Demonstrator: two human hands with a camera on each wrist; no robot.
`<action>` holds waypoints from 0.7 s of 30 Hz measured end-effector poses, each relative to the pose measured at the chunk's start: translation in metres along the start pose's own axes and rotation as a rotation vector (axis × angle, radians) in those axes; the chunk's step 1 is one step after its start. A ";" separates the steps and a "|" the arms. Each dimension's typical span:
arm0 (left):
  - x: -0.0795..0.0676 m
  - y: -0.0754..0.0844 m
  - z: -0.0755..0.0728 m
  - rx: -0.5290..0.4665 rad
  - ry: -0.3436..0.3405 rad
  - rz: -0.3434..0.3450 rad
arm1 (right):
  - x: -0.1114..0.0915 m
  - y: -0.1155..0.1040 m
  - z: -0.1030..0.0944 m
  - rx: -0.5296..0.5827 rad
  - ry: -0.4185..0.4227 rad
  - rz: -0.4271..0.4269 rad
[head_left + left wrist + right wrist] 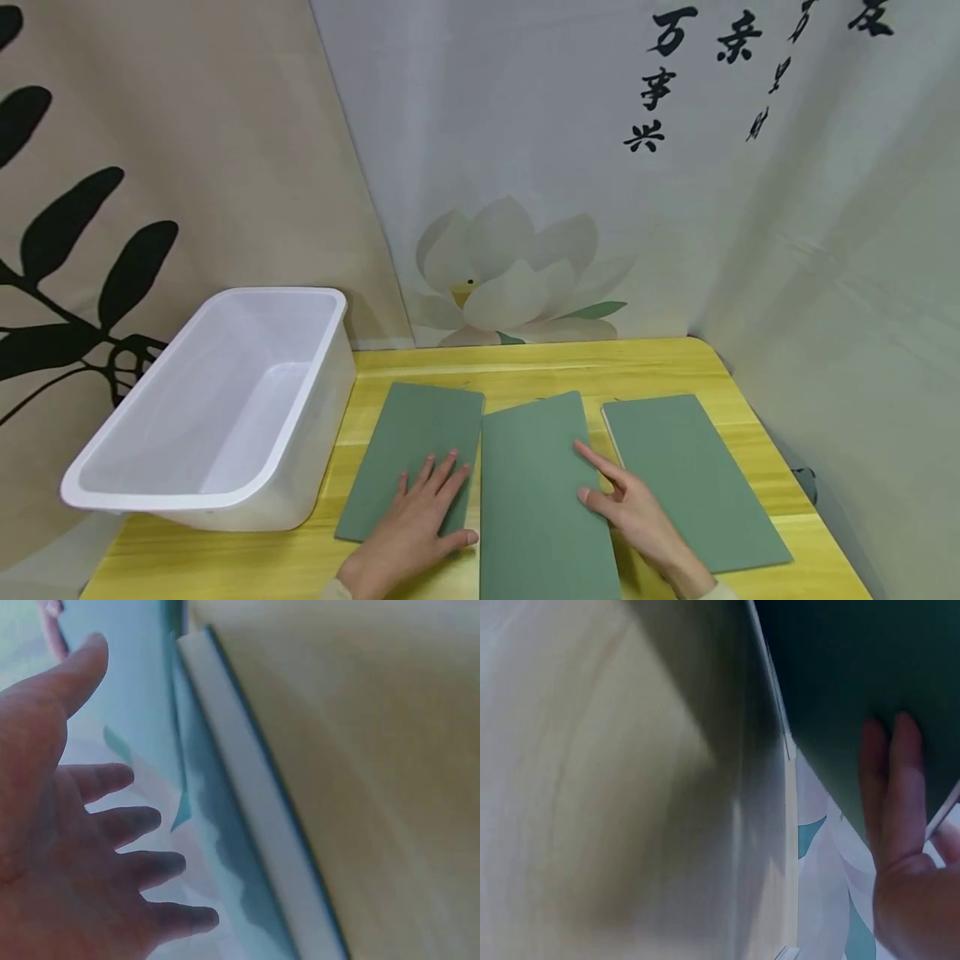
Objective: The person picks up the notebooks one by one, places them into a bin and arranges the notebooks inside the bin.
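Note:
Three plain green notebooks lie side by side in the head view. My right hand (637,512) grips the middle notebook (536,483) by its right edge, index finger and thumb on the cover. The right wrist view shows other fingers (904,787) against the underside of this notebook (840,667), which is raised off the table. Over the left notebook (427,425), my left hand (420,521) is spread flat, palm down, thumb toward the middle one. White page edges (247,780) show beside that hand in the left wrist view. The right notebook (697,475) lies beyond my right hand.
A deep white plastic tub (315,400) stands at the left of the yellow wood-grain table (585,362). Printed cloth curtains (525,167) with a lotus and black characters hang behind the table and along its right side.

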State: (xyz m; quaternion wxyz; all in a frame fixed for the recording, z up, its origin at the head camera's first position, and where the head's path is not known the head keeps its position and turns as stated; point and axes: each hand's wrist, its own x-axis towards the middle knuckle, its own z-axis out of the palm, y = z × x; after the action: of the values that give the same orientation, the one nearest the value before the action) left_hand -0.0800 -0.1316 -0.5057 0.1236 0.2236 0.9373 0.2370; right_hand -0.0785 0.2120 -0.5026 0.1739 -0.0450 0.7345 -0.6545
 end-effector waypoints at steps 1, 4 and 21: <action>-0.001 0.000 -0.002 0.002 0.017 -0.005 | -0.001 0.000 0.000 -0.005 0.009 -0.007; -0.005 0.000 -0.010 0.025 0.090 -0.007 | -0.002 -0.002 0.002 0.027 0.023 -0.012; -0.053 0.004 -0.093 0.271 0.720 0.216 | -0.014 -0.021 0.007 0.147 0.172 -0.074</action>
State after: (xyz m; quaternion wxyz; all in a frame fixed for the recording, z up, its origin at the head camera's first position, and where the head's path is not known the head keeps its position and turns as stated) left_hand -0.0640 -0.1896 -0.4173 -0.2692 0.2376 0.9146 0.1860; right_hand -0.0664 0.2061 -0.4797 0.0888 -0.0027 0.6946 -0.7139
